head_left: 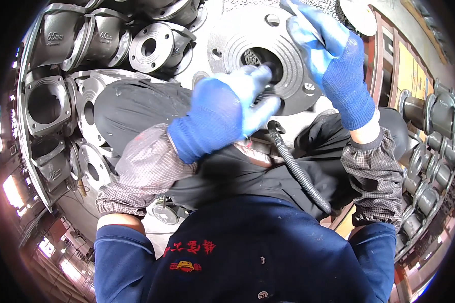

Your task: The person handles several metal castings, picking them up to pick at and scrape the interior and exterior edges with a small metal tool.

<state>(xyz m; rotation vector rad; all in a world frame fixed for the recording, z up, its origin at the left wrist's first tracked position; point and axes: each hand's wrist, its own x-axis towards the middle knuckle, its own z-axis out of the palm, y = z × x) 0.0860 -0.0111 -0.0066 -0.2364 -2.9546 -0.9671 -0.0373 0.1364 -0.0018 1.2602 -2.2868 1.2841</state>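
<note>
A large grey metal valve body [237, 33] sits in front of me, its round flange facing up, with ringed grooves, bolt holes and a dark central bore. My left hand [227, 103], in a blue glove, is over the near left part of the flange. Its thumb stands apart from the fingers, which reach toward the bore; nothing shows in its grasp. At the right rim of the flange is my right hand [331, 53], also gloved in blue, with fingers stretched away from me. Whether it presses on the rim cannot be made out. A ribbed flexible hose [298, 169] runs below the flange across my lap.
Several grey flanged castings [48, 101] are stacked at the left, close to my knee. More flanged castings [429, 113] stand in rows at the right. A yellow wooden board [407, 70] and a reddish frame [381, 55] are beyond my right hand.
</note>
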